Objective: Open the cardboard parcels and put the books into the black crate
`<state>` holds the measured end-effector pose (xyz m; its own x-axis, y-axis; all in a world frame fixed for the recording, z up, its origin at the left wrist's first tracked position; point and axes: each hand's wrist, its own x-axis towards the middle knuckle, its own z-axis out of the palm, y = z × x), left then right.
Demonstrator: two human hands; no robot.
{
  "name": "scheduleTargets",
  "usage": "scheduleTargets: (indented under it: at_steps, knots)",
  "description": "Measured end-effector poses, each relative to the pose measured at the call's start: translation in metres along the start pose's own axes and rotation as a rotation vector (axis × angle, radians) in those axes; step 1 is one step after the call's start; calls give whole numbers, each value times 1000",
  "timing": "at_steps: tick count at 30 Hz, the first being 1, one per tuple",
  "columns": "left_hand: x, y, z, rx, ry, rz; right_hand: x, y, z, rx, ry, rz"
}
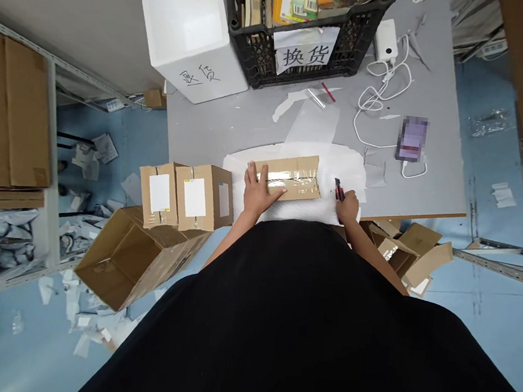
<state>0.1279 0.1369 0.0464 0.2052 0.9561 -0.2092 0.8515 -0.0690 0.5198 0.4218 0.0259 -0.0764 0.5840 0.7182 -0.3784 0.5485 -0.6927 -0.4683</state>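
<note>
A cardboard box [298,187] with shiny clear tape along its top lies on a white sheet [347,165] at the table's near edge. My left hand [258,192] presses on the box's left end, fingers spread. To the right of the box, my right hand [348,207] is closed around a box cutter [339,190] with a dark and red body, its tip pointing away from me. The cutter is apart from the box. Whether its blade is out, I cannot tell.
Two labelled cartons [199,198] stand left of the sheet, by a large open carton [117,255]. Behind are a white bin [189,43] and a black crate [298,77] of books. A phone [412,139] on a white cable lies right. Opened cartons [418,251] sit below the table's right side.
</note>
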Motion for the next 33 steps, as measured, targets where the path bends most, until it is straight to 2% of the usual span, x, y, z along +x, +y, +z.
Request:
scheduleTargets:
  at_steps: [3, 5, 8, 11, 17, 26, 33]
  knots:
    - [-3, 6, -8, -33, 12, 53, -4, -6, -12, 132, 15, -82]
    - [-5, 13, -11, -40, -12, 80, -8, -14, -23, 307, 4, -104]
    - [-8, 23, -11, -7, -70, 88, -13, -30, -44, 611, -192, -126]
    - [-8, 26, -8, 28, -98, 88, -16, -48, -62, 756, -386, -182]
    - [-5, 20, -5, 65, -118, 111, -11, -67, -75, 758, -439, -245]
    - [-8, 26, -7, 20, -111, 84, -18, -73, -82, 788, -483, -226]
    - [-7, 30, -6, 10, -126, 47, -23, -77, -85, 719, -486, -245]
